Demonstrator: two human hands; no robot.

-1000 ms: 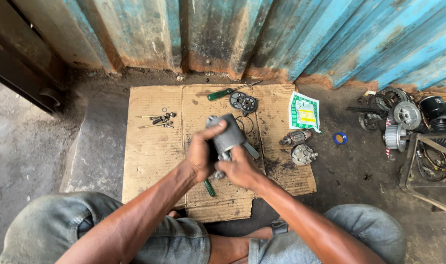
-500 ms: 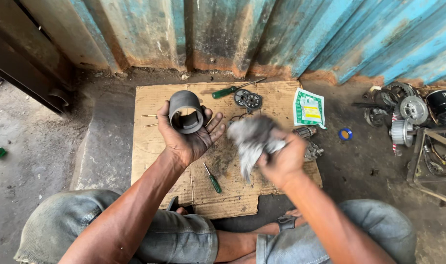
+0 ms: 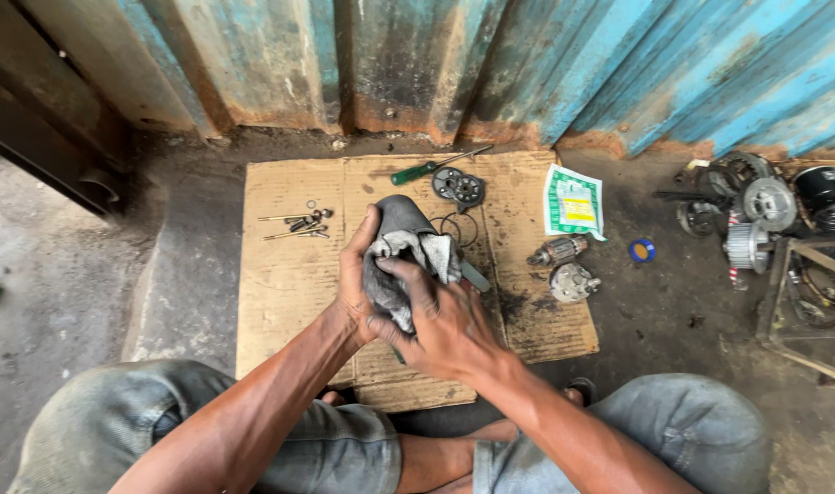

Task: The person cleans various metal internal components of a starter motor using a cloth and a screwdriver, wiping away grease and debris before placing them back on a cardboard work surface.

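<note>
My left hand point(image 3: 355, 279) grips a dark grey metal cylinder housing point(image 3: 401, 216), held above a cardboard sheet point(image 3: 289, 284). My right hand point(image 3: 440, 320) presses a grey rag point(image 3: 408, 265) against the housing's open end, and the rag covers most of it. Both hands meet over the middle of the cardboard, with my knees in grey trousers below.
On the cardboard lie long bolts and screws point(image 3: 296, 224), a green-handled screwdriver point(image 3: 436, 166), a round end plate point(image 3: 460, 187), an armature point(image 3: 556, 250), a metal cap point(image 3: 573, 282) and a green and white packet point(image 3: 573, 201). A blue lid point(image 3: 642, 249) and scrap motor parts point(image 3: 756, 220) sit right. Corrugated wall behind.
One second ago both hands held the assembled part together. Half a second ago they were apart, left with the housing, right with the rag. Now the rag is pressed onto the housing.
</note>
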